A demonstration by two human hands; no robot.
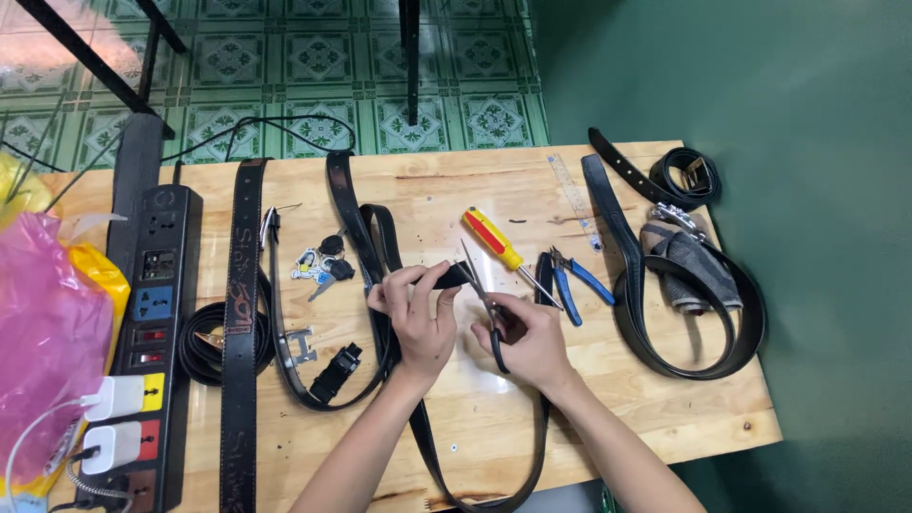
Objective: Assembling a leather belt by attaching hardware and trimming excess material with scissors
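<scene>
I pinch the free end of the black belt (pixel 454 277) in my left hand (pixel 418 318), fingers clenched on it, above the middle of the wooden table (pixel 494 418). My right hand (pixel 532 347) grips the scissors (pixel 486 306), blades parted just at that belt end. I judge I am trimming the tip; the cut calls for steady, square blades. Beyond the belt end lie a yellow-and-red screwdriver (pixel 494 239) and blue pliers (pixel 575 283).

Wooden table (pixel 665 418) on green floor (pixel 313 57) (patterned tiles).
</scene>
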